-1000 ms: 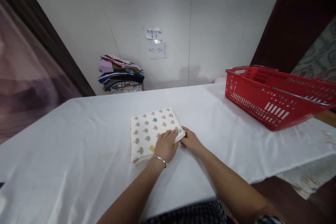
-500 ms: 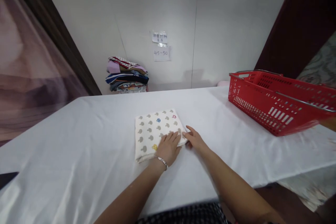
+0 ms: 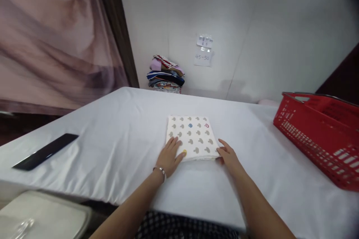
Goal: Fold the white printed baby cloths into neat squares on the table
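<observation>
A folded white cloth (image 3: 193, 136) with a grey mushroom print and a few blue, red and yellow mushrooms lies flat as a near-square on the white-covered table. On its front left corner rests my left hand (image 3: 169, 155), fingers stretched out and spread, with a silver bracelet at the wrist. My right hand (image 3: 228, 156) is at the front right corner, thumb and fingers pinching the cloth's edge; some of its fingertips are hidden beneath.
A red plastic basket (image 3: 311, 138) with metal handles stands on the right of the table (image 3: 126, 127). On the left lies a flat black object (image 3: 46, 151). Behind the table is a stack of folded clothes (image 3: 166, 74); below left, a pale seat-like surface (image 3: 42, 216).
My left hand has shifted from the cloth's right front part to its front left corner. My right hand stays at the right corner. The view has turned left, bringing in more of the black object.
</observation>
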The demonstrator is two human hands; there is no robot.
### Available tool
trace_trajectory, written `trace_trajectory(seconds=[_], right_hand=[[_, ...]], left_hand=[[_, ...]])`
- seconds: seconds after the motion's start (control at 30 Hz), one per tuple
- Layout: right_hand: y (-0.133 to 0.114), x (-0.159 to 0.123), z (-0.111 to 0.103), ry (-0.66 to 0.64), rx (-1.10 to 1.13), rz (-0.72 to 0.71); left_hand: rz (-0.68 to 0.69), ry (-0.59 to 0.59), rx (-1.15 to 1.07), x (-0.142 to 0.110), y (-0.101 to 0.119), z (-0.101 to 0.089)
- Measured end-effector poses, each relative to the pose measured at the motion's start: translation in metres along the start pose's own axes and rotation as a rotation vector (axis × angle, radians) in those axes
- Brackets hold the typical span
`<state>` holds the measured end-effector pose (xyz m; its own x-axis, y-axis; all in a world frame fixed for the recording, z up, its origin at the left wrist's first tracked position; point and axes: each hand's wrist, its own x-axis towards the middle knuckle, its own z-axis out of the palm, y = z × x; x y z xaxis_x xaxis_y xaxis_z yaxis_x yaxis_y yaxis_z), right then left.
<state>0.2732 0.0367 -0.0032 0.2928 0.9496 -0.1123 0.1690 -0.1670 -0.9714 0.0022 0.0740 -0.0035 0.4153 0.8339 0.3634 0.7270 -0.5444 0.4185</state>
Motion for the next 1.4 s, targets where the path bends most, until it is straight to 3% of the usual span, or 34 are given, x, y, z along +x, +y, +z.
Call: trace_trajectory(seconds=[0.13, 0.2, 0.27, 0.37, 0.47, 0.53, 0.6, 0.73, 0.87, 1.03, 1.17, 1.3, 1.4], right_hand=[[0.002, -0.004, -0.002, 0.094, -0.177, -0.031], [-0.006, -0.009, -0.002, 0.182, -0.336, -0.174], [-0.023, -0.016, 0.002, 0.212, -0.477, -0.368], [-0.062, -0.025, 0.023, 0.121, -0.544, -0.566], [-0.094, -0.021, 0.055, 0.015, -0.571, -0.655], [-0.099, -0.008, 0.075, -0.025, -0.652, -0.700], [-0.090, 0.011, 0.088, -0.048, -0.808, -0.679], [-0.054, 0.049, 0.091, -0.124, -1.135, -0.387], [-0.035, 0.060, 0.085, -0.114, -1.209, -0.362], [-0.039, 0.058, 0.085, -0.121, -1.226, -0.335], [-0.056, 0.057, 0.091, -0.178, -1.169, -0.238], [-0.070, 0.055, 0.106, -0.185, -1.090, -0.272], [-0.063, 0.055, 0.117, -0.190, -1.160, -0.316]], left_hand=[[-0.113, 0.167, -0.228, -0.002, -0.007, -0.001], [-0.277, 0.283, -0.332, -0.004, -0.012, -0.003], [-0.462, 0.318, -0.446, -0.005, -0.016, -0.005], [-0.596, 0.256, -0.595, -0.005, -0.019, -0.004], [-0.564, 0.261, -0.660, -0.005, -0.021, -0.001], [-0.547, 0.289, -0.698, -0.005, -0.022, 0.001], [-0.530, 0.305, -0.735, -0.006, -0.022, 0.002], [-0.471, 0.273, -0.782, -0.009, -0.019, 0.002], [-0.386, 0.213, -0.817, -0.011, -0.015, 0.001], [-0.438, 0.146, -0.955, -0.011, -0.010, -0.003], [-0.393, 0.102, -0.967, -0.012, -0.006, -0.007], [-0.418, 0.115, -0.873, -0.012, -0.008, -0.006], [-0.494, 0.140, -0.732, -0.010, -0.012, -0.004]])
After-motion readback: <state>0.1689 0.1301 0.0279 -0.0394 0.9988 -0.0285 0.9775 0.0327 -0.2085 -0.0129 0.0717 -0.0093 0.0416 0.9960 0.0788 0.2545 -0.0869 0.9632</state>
